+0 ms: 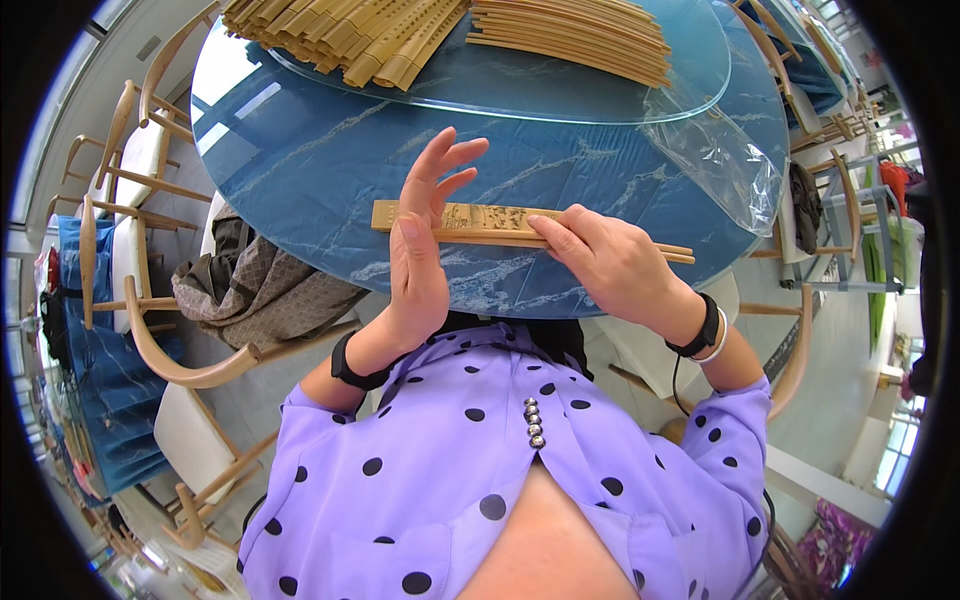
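Chair [200, 372] with a bag [255, 290] stood left of the table [330, 170]. Left hand [420, 250] was spread flat, fingers straight, edge-on against the bamboo sleeve [470, 220] at the table's near edge. Right hand [610, 265] pinched chopsticks [670, 252] and sleeve. Bamboo piles [450, 35] lay farther back.

I'm sitting in a dining hall: round blue marbled surface [330, 170] with a glass turntable [560, 85], wooden armchairs [150, 340] ringing neighbouring tables.
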Motion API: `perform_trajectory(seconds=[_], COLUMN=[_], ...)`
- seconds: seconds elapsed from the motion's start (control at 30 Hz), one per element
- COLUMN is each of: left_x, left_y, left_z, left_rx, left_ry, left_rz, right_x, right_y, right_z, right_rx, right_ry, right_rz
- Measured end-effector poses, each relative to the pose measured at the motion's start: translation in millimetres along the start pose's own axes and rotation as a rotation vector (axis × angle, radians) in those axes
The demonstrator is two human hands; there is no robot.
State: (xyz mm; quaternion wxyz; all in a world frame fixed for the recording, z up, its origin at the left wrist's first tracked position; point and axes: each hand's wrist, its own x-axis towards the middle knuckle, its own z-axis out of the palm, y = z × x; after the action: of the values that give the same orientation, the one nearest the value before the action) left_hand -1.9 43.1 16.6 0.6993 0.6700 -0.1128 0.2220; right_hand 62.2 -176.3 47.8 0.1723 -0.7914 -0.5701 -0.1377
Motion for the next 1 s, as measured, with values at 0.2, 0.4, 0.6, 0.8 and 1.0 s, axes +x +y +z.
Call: perform_trajectory(seconds=[0.2, 0.4, 0.6, 0.8, 1.0], left_x=[-5, -5, 0, 4, -1], left_y=[-5, -10, -27, -25, -20], left_z=[8, 31, 32, 24, 16], left_rx=[0.277, 0.999, 1.076, 0.982, 0.826], left_ry=[-0.082, -0.455, -0.462, -0.411, -0.348], left_rz=[0.027, 0.169, 0.194, 0.196, 0.164], right_x=[-37, -72, -73, -65, -60], right_y=[0, 6, 4, 10, 23], right_z=[-14, -22, -24, -26, -24], right_rx=[-0.028, 0.212, 0.456, 0.593, 0.816], right_ry=[0.049, 0.106, 0.053, 0.037, -0.040], right_rz=[0.259, 0.726, 0.905, 0.986, 1.007])
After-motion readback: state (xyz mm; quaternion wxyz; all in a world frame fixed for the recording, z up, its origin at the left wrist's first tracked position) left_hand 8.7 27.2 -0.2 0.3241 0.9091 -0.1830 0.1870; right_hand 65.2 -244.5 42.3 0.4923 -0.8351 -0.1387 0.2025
